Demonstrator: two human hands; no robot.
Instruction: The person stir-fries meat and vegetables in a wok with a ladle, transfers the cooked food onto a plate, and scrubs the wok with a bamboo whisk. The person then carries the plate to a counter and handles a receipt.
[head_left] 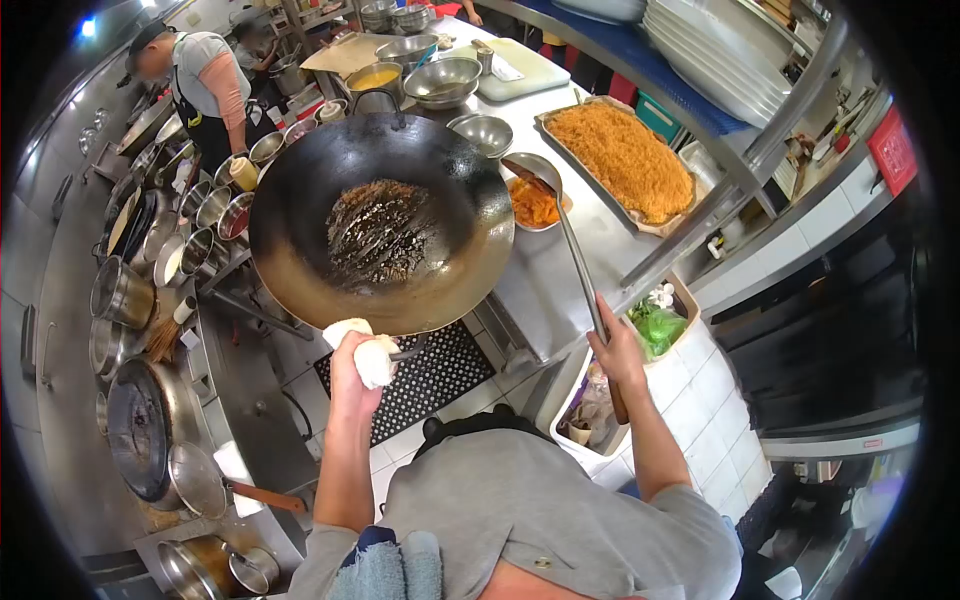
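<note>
A large dark wok (pixel 470 235) hangs tilted in front of me, with dark, glossy residue across its middle. My left hand (pixel 352 362) is closed around its near handle through a folded white cloth (pixel 374 362). In my right hand (pixel 618 350) is a long-handled ladle (pixel 575 240), gripped along the shaft. The ladle's bowl is over a dish of orange food (pixel 530 204) on the steel counter; whether it touches the food I cannot tell.
A tray of orange-brown shredded food (pixel 625 160) and several metal bowls (pixel 443 80) stand on the counter (pixel 560 290). Pots line the left side, near another person (pixel 210 90). A dark spare wok (pixel 140 425) and a strainer (pixel 198 480) sit lower left. Below my right hand is a white bin (pixel 575 400).
</note>
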